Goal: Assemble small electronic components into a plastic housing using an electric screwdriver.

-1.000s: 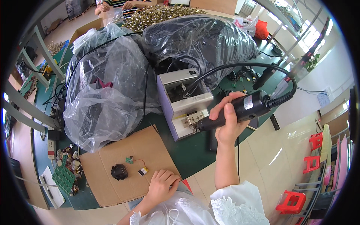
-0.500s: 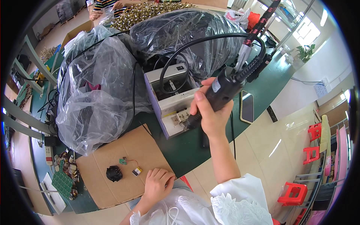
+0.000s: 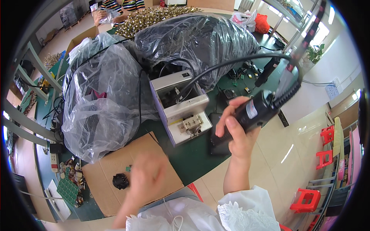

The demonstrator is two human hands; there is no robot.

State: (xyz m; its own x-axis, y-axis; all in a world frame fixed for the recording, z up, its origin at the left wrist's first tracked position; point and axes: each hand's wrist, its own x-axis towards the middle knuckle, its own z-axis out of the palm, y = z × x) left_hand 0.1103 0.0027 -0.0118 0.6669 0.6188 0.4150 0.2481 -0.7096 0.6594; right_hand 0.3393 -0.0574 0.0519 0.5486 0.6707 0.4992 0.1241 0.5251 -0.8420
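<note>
A: What is the right hand (image 3: pixel 236 131) doing?

B: It is gripping a black electric screwdriver (image 3: pixel 246 117), fingers wrapped round the barrel and thumb lying along the near side. The tool is hanging in the air above the green table (image 3: pixel 192 158), tilted, its tip end pointing down and left toward the white box (image 3: pixel 181 106), its cable end rising up and right.

A: Is the tip touching anything?

B: I cannot tell; the lower end is merging with a dark flat thing (image 3: pixel 216 134) lying on the table under the hand.

A: And the cable?

B: A thick black cable (image 3: pixel 231 63) is arching from the top of the tool over to the open box, where it is dropping in among other wires.

A: The left hand (image 3: pixel 148 175)?

B: It is blurring over the cardboard sheet (image 3: pixel 104 184) at the near table edge. Whether it is open, closed or holding something, I cannot tell. A small black round part (image 3: pixel 120 181) is lying on the cardboard just left of it, apart from the fingers, and a tiny green piece (image 3: pixel 128 168) is sitting just above that part.

A: What is lying around?

B: Two bulging clear plastic bags (image 3: pixel 104 100) are crowding the table behind the box. Green circuit boards (image 3: pixel 68 189) are piling up left of the cardboard. Red stools (image 3: pixel 308 200) are standing on the pale floor at the right. Another person's hands (image 3: pixel 103 16) are working at the far end of the table.
</note>
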